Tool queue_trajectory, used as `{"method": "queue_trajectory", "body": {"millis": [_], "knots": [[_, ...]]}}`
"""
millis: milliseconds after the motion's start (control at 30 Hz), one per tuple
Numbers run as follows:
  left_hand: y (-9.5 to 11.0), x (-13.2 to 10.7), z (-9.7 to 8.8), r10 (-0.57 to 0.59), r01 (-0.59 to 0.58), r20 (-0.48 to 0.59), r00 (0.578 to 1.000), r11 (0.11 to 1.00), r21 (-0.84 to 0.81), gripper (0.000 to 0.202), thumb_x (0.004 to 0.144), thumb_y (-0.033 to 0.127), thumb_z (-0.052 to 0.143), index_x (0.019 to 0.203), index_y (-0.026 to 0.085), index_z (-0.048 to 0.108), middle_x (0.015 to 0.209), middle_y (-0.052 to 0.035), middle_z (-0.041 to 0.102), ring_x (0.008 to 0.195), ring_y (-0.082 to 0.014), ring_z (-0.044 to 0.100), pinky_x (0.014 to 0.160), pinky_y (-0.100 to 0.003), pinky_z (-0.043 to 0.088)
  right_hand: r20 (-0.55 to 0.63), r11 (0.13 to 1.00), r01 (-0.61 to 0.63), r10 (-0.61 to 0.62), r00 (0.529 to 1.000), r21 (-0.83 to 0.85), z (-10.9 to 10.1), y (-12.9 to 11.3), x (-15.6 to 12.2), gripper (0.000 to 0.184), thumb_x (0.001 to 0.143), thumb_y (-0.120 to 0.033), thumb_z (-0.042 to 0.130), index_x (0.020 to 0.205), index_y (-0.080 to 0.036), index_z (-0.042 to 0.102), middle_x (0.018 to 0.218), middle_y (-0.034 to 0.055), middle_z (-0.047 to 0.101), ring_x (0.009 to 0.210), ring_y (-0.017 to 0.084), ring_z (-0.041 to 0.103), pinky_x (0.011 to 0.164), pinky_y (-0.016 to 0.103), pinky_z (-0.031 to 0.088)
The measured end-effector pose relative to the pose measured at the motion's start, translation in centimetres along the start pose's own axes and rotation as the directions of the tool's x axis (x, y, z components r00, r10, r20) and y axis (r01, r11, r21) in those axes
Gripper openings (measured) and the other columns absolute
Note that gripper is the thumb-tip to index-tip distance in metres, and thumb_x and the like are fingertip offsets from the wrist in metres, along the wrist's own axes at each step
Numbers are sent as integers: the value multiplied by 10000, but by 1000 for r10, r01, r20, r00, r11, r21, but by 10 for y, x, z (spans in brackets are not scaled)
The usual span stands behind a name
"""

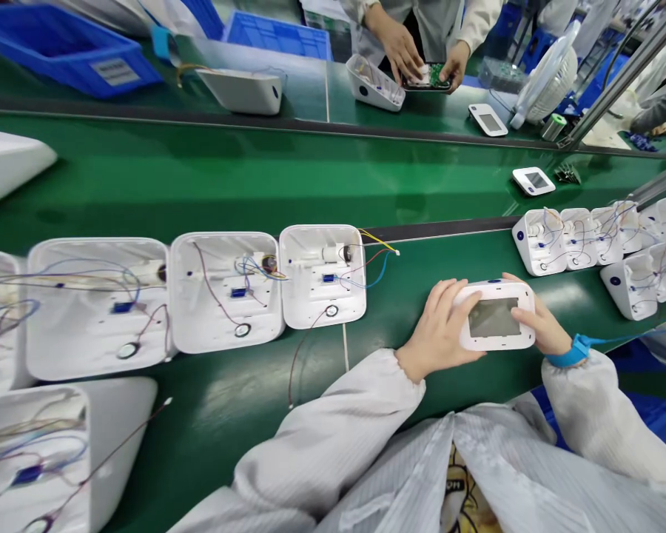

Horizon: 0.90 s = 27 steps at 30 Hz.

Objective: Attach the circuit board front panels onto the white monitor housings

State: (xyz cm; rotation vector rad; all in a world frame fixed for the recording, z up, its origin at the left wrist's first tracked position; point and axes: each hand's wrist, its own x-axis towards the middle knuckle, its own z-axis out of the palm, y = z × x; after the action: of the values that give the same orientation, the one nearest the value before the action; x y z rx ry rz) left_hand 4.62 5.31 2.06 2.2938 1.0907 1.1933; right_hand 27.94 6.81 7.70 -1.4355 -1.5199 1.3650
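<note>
Between my two hands is a white front panel (498, 317) with a grey rectangular screen, its face turned up toward me. My left hand (442, 326) grips its left end, the fingers along the edge and one digit on the face. On the right end, my right hand (544, 320) holds it with the thumb beside the screen. A blue wrist strap (573, 351) with a cord is on my right wrist. Left of my hands stands a white open housing (311, 300) with wires, a small blue part and a round disc inside; its yellow-and-blue leads hang over the right edge.
More wired white housings (211, 311) line the bench at left, and another group (555, 237) stands at right. A white screen panel (533, 180) lies on the green belt (255, 174). Across it, a co-worker's hands (402, 52) hold a circuit-board part. Blue bins (61, 52) sit far left.
</note>
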Motion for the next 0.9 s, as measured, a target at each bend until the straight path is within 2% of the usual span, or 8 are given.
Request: {"method": "queue_trajectory", "body": {"millis": [100, 200, 300, 367, 467, 567, 733, 900], "knots": [[-1, 1, -2, -48, 41, -83, 995, 996, -76, 1027, 663, 639, 795, 1484, 218, 344, 1525, -229, 362, 1452, -450, 308, 1135, -672, 313, -1, 992, 84, -84, 996, -89, 1, -4, -7, 802, 794, -509, 745, 1486, -278, 412, 1400, 108, 605, 1211, 295, 627, 1028, 486, 508], [-5, 6, -7, -325, 281, -122, 938, 916, -286, 1018, 675, 599, 811, 1486, 220, 327, 1506, -213, 406, 1402, -392, 418, 1120, -584, 383, -78, 993, 95, -100, 992, -72, 9, -5, -2, 715, 849, -573, 660, 1458, -264, 448, 1410, 111, 593, 1226, 298, 614, 1044, 491, 496], [-9, 13, -12, -607, 521, 4, 795, 680, -516, 716, 729, 437, 797, 1348, 224, 507, 1247, -110, 634, 1139, -290, 628, 997, -453, 504, -103, 999, 12, -9, 995, 32, 19, -5, 16, 610, 917, -601, 529, 1413, -247, 502, 1352, 109, 638, 1167, 289, 654, 964, 469, 549], [-11, 17, -13, -733, 576, 45, 679, 494, -651, 543, 737, 397, 775, 1215, 216, 592, 1093, -65, 674, 967, -236, 667, 869, -380, 545, -81, 994, -20, 29, 996, 103, 26, -3, 33, 609, 954, -640, 402, 1398, -239, 516, 1273, 105, 686, 1127, 287, 678, 914, 476, 569], [-13, 20, -12, -838, 476, -1, 545, 311, -823, 450, 765, 433, 731, 1127, 202, 599, 995, -40, 669, 855, -185, 657, 768, -315, 538, -76, 977, 53, -38, 996, 208, 41, 3, 60, 762, 958, -715, 131, 1438, -227, 466, 1314, 127, 664, 1197, 292, 648, 927, 504, 557], [-15, 21, -10, -882, 385, -65, 467, 269, -883, 436, 772, 459, 717, 1099, 206, 579, 982, -31, 662, 847, -172, 648, 768, -306, 529, -145, 964, 177, -149, 978, 200, 61, 15, 76, 859, 927, -739, 9, 1507, -209, 357, 1483, 154, 527, 1335, 275, 550, 1000, 499, 518], [-14, 18, -3, -907, 295, -115, 405, 249, -922, 404, 796, 457, 706, 1071, 220, 528, 1003, -25, 622, 853, -154, 626, 757, -293, 521, -179, 948, 298, -276, 944, 110, 79, 27, 74, 874, 910, -772, 33, 1574, -213, 132, 1593, 178, 366, 1389, 282, 491, 990, 505, 517], [-11, 14, 0, -897, 357, -69, 437, 244, -902, 384, 768, 396, 741, 1015, 212, 513, 974, -5, 588, 828, -133, 607, 744, -268, 511, -143, 915, 232, -195, 970, 329, 74, 23, 69, 738, 808, -580, 638, 1425, -231, 437, 1440, 127, 571, 1255, 316, 592, 1035, 496, 492]]}}
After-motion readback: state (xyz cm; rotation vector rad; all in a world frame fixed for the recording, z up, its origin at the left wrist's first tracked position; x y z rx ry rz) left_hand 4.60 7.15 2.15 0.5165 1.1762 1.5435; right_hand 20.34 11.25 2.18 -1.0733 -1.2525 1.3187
